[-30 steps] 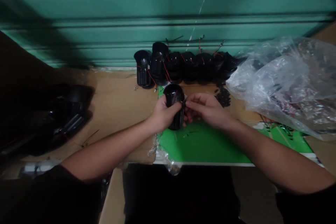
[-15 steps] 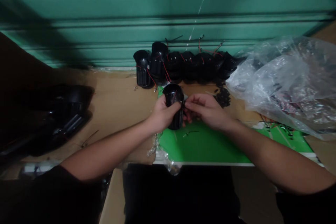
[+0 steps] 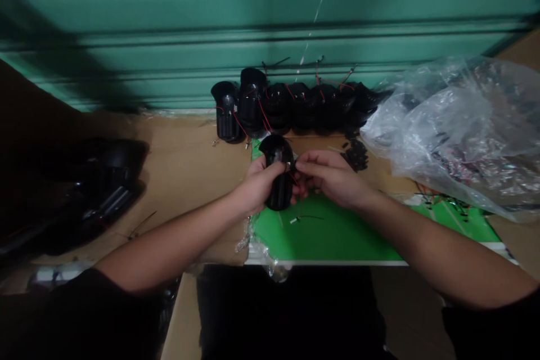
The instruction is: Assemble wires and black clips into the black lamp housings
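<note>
My left hand is closed round a glossy black plastic housing, its thumb lying across the front. The housing stands roughly upright above a green board. At its right side is my right hand, thumb and forefinger pinched close to the edge; what they hold is too small to make out. A thin red wire with a small pale connector hangs below the fingers. Just beyond the right hand lies a pile of small black parts.
Several similar black housings with red wires line the back, by a green ridged wall. A clear plastic bag lies at right, wires beside it. More black parts sit at left on cardboard.
The housing has turned slightly in my left hand, and its hanging connector shows more clearly. My right hand keeps its pinch at the housing's side. The whole view has shifted a little.
</note>
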Available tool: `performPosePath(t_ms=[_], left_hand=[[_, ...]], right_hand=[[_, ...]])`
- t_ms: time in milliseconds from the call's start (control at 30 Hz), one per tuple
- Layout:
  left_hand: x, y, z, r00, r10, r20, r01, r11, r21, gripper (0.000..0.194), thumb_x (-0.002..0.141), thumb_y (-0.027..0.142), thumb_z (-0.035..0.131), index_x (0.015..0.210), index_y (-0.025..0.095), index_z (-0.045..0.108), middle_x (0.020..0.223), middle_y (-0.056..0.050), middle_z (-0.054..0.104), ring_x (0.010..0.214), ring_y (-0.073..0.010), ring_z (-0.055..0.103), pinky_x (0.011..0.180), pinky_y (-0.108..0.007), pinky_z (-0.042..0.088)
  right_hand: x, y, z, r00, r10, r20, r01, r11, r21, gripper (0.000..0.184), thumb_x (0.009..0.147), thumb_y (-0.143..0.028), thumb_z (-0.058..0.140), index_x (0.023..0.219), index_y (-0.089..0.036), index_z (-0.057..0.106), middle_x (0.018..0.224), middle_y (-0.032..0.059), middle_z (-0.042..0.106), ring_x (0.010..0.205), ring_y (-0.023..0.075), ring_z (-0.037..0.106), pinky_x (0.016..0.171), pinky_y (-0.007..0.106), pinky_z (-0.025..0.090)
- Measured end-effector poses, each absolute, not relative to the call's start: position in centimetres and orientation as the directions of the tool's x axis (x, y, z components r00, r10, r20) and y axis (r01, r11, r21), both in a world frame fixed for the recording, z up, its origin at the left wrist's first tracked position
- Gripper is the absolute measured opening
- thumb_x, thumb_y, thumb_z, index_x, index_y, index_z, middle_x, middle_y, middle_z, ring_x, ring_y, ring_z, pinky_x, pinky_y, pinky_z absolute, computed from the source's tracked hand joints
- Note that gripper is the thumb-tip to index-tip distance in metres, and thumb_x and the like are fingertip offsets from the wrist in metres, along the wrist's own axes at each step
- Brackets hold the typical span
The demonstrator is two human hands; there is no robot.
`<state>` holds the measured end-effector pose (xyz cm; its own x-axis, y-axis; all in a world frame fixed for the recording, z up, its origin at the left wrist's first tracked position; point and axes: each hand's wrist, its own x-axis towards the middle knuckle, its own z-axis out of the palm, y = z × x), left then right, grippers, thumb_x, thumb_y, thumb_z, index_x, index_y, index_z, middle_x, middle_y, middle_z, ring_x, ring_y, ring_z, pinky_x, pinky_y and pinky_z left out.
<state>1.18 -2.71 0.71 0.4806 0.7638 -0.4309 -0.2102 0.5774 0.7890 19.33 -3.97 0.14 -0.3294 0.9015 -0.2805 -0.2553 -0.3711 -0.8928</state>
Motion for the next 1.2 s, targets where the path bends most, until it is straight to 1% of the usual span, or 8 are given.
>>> performPosePath(t_ms=[167, 267, 533, 667, 867, 967, 1067, 1200], left_hand=[[1.0, -2.6, 0.9, 0.485, 0.765, -0.424, -0.224, 0.577, 0.786, 0.039, 0.074, 0.038, 0.071, 0.098, 0.014, 0.051, 0.067, -0.003, 0.064, 0.05, -0.0169, 0.063, 0.044, -0.03, 0.055], [0.8, -2.5, 0.9, 0.506, 0.74, -0.444, -0.204, 0.602, 0.772, 0.036, 0.075, 0.039, 0.069, 0.093, 0.013, 0.052, 0.064, -0.004, 0.063, 0.049, -0.0167, 0.062, 0.043, -0.028, 0.053], [0.8, -2.3, 0.8, 0.516, 0.71, -0.479, -0.173, 0.634, 0.754, 0.034, 0.077, 0.041, 0.065, 0.09, 0.011, 0.054, 0.059, -0.008, 0.064, 0.044, -0.0178, 0.06, 0.043, -0.026, 0.051], [0.9, -2.3, 0.8, 0.512, 0.72, -0.468, -0.189, 0.626, 0.756, 0.034, 0.077, 0.041, 0.065, 0.09, 0.012, 0.053, 0.06, -0.007, 0.065, 0.045, -0.0181, 0.062, 0.044, -0.026, 0.052], [0.8, -2.2, 0.5, 0.522, 0.727, -0.447, -0.216, 0.619, 0.755, 0.035, 0.079, 0.041, 0.065, 0.096, 0.014, 0.053, 0.061, -0.006, 0.066, 0.045, -0.0172, 0.061, 0.045, -0.026, 0.052], [0.7, -2.1, 0.3, 0.52, 0.7, -0.489, -0.198, 0.656, 0.728, 0.037, 0.077, 0.044, 0.064, 0.094, 0.013, 0.054, 0.061, -0.006, 0.065, 0.046, -0.0171, 0.061, 0.045, -0.026, 0.051], [0.6, -2.0, 0.3, 0.551, 0.671, -0.497, -0.195, 0.683, 0.704, 0.039, 0.076, 0.047, 0.064, 0.089, 0.012, 0.056, 0.062, -0.007, 0.064, 0.047, -0.0167, 0.062, 0.044, -0.025, 0.05], [0.5, -2.0, 0.7, 0.565, 0.625, -0.538, -0.205, 0.738, 0.643, 0.033, 0.075, 0.042, 0.061, 0.085, 0.011, 0.057, 0.064, -0.008, 0.064, 0.05, -0.0145, 0.062, 0.045, -0.023, 0.05]], right_hand=[[19.4, -3.9, 0.3, -0.366, 0.891, -0.268, -0.295, -0.384, -0.875, 0.039, 0.08, -0.041, 0.092, 0.087, -0.011, 0.069, 0.079, 0.0062, 0.069, 0.06, 0.0169, 0.069, 0.051, 0.024, 0.058], [19.5, -3.9, 0.3, -0.376, 0.89, -0.256, -0.292, -0.376, -0.879, 0.038, 0.082, -0.041, 0.091, 0.087, -0.011, 0.068, 0.079, 0.0059, 0.069, 0.06, 0.0163, 0.068, 0.052, 0.024, 0.058], [18.9, -4.4, 0.7, -0.353, 0.905, -0.239, -0.244, -0.336, -0.91, 0.047, 0.084, -0.05, 0.09, 0.092, -0.012, 0.062, 0.076, 0.0065, 0.07, 0.059, 0.0159, 0.068, 0.054, 0.025, 0.058], [18.8, -4.5, 1.0, -0.331, 0.928, -0.17, -0.203, -0.246, -0.948, 0.048, 0.087, -0.051, 0.088, 0.097, -0.013, 0.061, 0.076, 0.0059, 0.069, 0.059, 0.0155, 0.068, 0.055, 0.025, 0.059], [18.3, -4.8, 0.7, -0.238, 0.971, -0.034, -0.172, -0.077, -0.982, 0.044, 0.089, -0.047, 0.086, 0.109, -0.016, 0.062, 0.087, 0.0044, 0.07, 0.062, 0.0144, 0.067, 0.055, 0.027, 0.059], [18.1, -5.1, 0.7, -0.197, 0.98, 0.034, -0.142, 0.005, -0.99, 0.037, 0.093, -0.044, 0.082, 0.109, -0.016, 0.066, 0.085, 0.0045, 0.07, 0.063, 0.0142, 0.068, 0.057, 0.026, 0.059], [18.0, -5.4, 0.7, -0.184, 0.98, 0.07, -0.12, 0.049, -0.992, 0.026, 0.097, -0.037, 0.078, 0.108, -0.015, 0.07, 0.084, 0.0048, 0.071, 0.066, 0.0144, 0.069, 0.059, 0.026, 0.06], [18.0, -5.6, 0.7, -0.192, 0.972, 0.137, -0.057, 0.128, -0.99, 0.018, 0.1, -0.03, 0.073, 0.111, -0.016, 0.074, 0.086, 0.0055, 0.072, 0.069, 0.014, 0.07, 0.062, 0.025, 0.059]])
